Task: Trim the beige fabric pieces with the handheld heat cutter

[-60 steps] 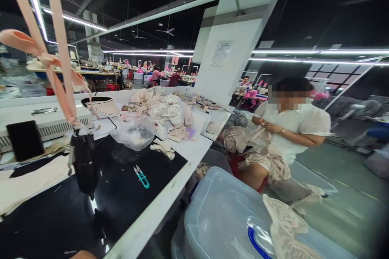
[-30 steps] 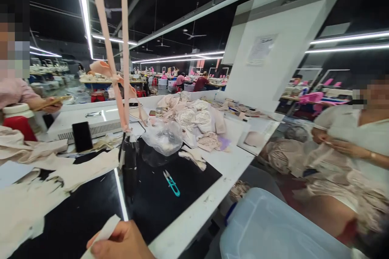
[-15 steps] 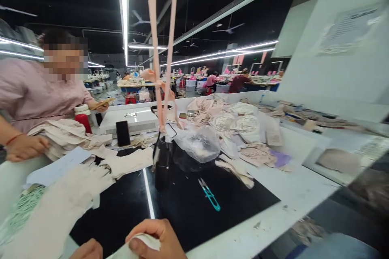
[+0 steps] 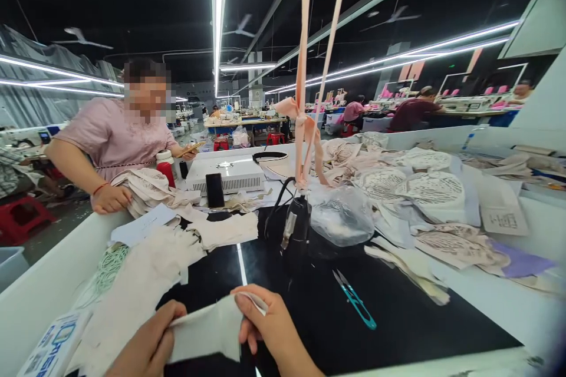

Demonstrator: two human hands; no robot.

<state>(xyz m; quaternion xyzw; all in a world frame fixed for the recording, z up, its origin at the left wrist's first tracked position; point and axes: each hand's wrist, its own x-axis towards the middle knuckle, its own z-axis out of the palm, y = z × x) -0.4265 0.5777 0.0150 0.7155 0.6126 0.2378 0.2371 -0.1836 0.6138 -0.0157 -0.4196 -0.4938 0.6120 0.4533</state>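
Note:
A pale off-white piece of fabric (image 4: 206, 330) is stretched between my two hands above the black work surface (image 4: 283, 288). My left hand (image 4: 152, 341) is closed on its left end. At the other end, my right hand (image 4: 269, 318) pinches the upper corner between thumb and fingers, where the edge folds over. Thread snips (image 4: 355, 300) with teal handles lie to the right of my right hand. Left of my hands are spread cream fabric pieces (image 4: 141, 283). A black corded tool (image 4: 296, 227) hangs from pink fabric strips (image 4: 302, 70) beyond my hands.
A clear plastic bag (image 4: 342, 218) and piled fabric pieces (image 4: 424, 188) cover the back right. A white box-shaped device (image 4: 230, 174) and a dark phone (image 4: 215, 190) stand behind. Across the left edge, a co-worker (image 4: 119, 129) rests one hand on bundled fabric (image 4: 144, 188).
The view has swung left and down, showing more of both hands. The fabric piece now shows stretched out between them. The snips lie in the same place on the black surface.

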